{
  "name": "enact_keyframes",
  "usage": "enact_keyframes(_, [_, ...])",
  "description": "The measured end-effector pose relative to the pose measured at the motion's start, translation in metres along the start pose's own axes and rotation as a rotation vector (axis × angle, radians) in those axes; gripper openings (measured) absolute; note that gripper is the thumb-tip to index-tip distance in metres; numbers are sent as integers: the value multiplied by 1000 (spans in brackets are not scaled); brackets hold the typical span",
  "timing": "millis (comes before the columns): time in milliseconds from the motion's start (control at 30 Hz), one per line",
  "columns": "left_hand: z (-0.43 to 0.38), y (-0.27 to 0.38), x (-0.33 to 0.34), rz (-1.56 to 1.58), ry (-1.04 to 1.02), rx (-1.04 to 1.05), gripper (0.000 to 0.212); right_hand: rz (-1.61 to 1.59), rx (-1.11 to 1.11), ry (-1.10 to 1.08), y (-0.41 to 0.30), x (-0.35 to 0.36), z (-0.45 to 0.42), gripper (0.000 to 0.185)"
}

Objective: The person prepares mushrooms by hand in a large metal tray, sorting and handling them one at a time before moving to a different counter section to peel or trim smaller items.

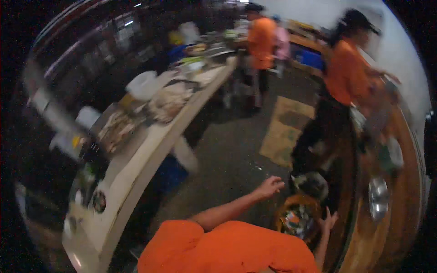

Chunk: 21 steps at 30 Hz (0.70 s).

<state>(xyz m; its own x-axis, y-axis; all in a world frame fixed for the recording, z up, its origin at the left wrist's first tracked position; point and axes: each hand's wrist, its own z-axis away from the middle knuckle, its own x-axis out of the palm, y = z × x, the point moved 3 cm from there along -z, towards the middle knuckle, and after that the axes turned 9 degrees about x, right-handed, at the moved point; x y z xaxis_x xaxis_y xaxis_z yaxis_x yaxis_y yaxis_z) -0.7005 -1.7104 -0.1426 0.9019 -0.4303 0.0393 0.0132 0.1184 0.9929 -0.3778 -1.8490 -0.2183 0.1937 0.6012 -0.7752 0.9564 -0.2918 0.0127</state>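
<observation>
My left hand [270,188] reaches out over the floor with its fingers spread and nothing in it. To its right and nearer to me stands an orange round bin [284,208] with mixed waste [296,221] inside. My right hand [328,221] is beside the bin's right rim, between it and a wooden counter [367,239]. Its fingers are apart and it holds nothing; whether it touches the rim I cannot tell. Just beyond the orange bin is a second container [311,184] with a pale lining and a dark inside. The picture is blurred.
A steel bowl [378,199] sits on the right counter, where a person [348,75] in orange stands. A long pale worktop [155,140] on the left holds heaped food [170,100] and a white tub [141,83]. Flattened cardboard [286,131] covers some floor. Other people [261,41] stand farther back.
</observation>
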Motion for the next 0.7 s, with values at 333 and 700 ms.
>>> enact_keyframes(333, [123,46,-288,120,548,138,33,-1103,-11,-828,-429,-2,-121,17])
enact_keyframes(700, [261,104,-488,11,1264,173,35,-1370,-1240,-487,-755,-136,-175,30])
